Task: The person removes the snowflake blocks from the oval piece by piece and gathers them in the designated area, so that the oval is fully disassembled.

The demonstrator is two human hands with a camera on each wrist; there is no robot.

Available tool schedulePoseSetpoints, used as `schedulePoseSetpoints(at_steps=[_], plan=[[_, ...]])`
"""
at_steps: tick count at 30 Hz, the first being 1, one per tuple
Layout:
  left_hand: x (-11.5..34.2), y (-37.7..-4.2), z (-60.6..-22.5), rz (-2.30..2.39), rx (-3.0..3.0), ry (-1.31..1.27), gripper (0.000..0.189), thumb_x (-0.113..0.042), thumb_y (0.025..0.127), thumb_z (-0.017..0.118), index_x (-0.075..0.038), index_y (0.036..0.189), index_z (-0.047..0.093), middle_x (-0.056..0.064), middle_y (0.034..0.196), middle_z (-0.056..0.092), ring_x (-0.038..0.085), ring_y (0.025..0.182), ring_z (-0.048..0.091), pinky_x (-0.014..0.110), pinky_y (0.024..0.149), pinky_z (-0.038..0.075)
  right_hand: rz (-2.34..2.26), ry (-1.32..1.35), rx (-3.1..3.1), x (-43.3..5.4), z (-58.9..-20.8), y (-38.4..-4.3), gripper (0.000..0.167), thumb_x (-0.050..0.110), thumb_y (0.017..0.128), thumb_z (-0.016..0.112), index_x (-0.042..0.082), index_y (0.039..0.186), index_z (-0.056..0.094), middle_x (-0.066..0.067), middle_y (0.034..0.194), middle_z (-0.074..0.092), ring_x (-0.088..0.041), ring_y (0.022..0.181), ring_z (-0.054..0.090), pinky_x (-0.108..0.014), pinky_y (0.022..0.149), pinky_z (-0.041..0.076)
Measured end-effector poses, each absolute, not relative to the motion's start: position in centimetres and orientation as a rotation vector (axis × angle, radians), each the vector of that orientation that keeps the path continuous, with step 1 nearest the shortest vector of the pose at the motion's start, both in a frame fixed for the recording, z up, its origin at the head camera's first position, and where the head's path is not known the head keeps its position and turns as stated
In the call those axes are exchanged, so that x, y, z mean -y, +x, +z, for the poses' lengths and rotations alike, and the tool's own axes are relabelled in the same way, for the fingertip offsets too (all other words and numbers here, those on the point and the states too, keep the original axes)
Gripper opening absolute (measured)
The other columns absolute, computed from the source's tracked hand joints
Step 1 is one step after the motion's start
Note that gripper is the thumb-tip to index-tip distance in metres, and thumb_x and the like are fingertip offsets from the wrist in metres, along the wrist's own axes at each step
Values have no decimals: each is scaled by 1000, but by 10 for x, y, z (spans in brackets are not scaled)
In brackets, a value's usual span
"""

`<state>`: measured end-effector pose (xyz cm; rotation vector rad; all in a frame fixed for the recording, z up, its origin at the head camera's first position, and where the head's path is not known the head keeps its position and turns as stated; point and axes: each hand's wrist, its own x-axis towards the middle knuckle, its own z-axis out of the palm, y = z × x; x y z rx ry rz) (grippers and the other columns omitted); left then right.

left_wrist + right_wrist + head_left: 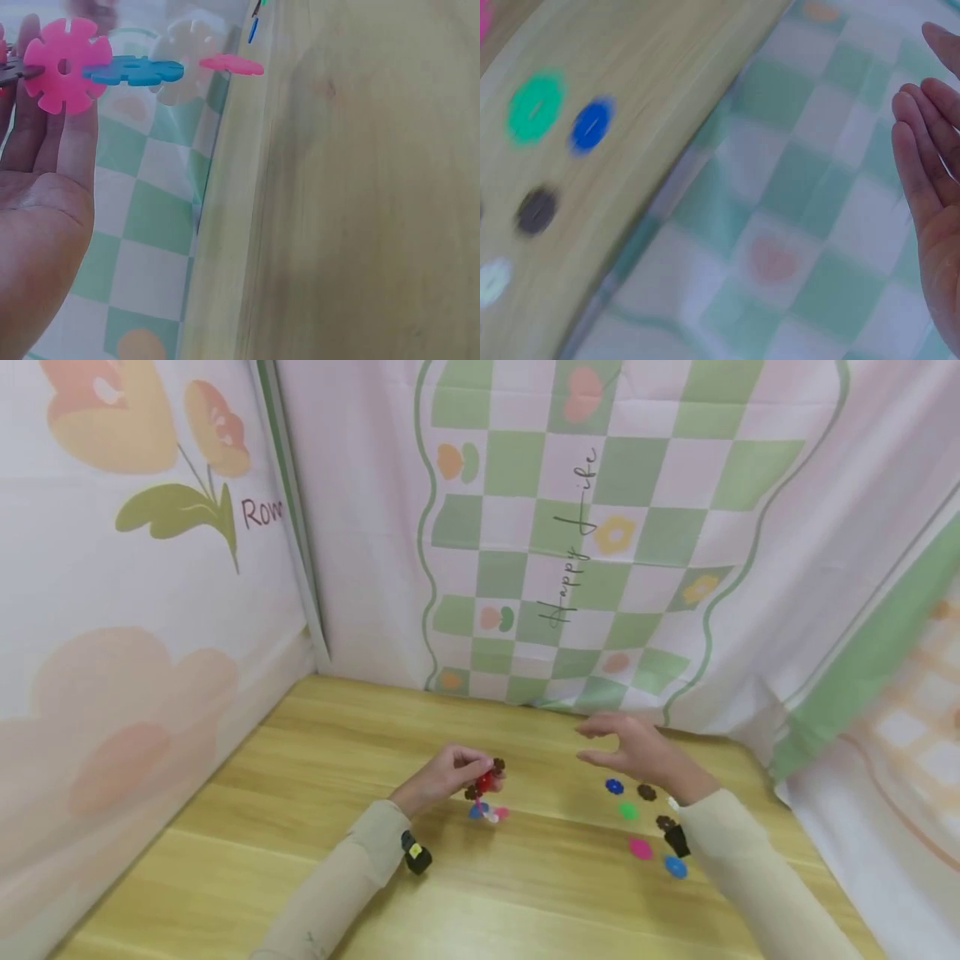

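Note:
Between thumb and fingers my left hand [456, 770] pinches a joined chain of flower-shaped interlocking discs [485, 782], red and brown near the fingertips. From its lower end extend a pink disc [82, 43], a blue disc [154, 73], a white disc [187, 45] and another pink disc [234, 64], slotted at angles to one another. Fingers partly hide the chain's upper part. My right hand [643, 753] is raised over the table on the right, thumb apart from the extended fingers, holding nothing. Below it lie loose discs, including a blue one [615, 787] and a brown one [647, 792].
Also on the wood-look table [540, 893] lie a green disc [627, 811], a pink disc [640, 849] and a light blue disc [676, 867], near the right forearm. A checked curtain [510, 572] hangs along the far edge, and a floral one [150, 585] on the left.

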<state>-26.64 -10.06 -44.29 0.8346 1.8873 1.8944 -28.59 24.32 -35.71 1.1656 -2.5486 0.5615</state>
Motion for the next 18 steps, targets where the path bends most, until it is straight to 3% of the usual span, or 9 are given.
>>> schedulePoseSetpoints(at_steps=[10,17,18], plan=[[97,-267,-448,1909,-1886,835,53,-41,110,56,9,120,70,-8,95,81,20,90,72,21,72,54,573,1503,2170,-167,-361,-261,44,11,79,92,1,118,75,-13,113,78,-28,103,76,-38,87,66],[99,-268,-446,1976,-1843,799,58,-41,110,55,15,118,66,-8,95,77,11,88,70,19,73,53,511,1506,1991,-136,-376,-258,49,12,72,97,-1,114,76,-12,109,78,-25,98,76,-34,85,66],[100,-267,-446,1982,-1848,787,55,-42,110,55,11,115,70,-8,95,76,10,86,68,18,71,52,496,1495,1979,-133,-379,-258,49,13,72,98,0,113,76,-11,109,77,-23,98,76,-33,85,66]])
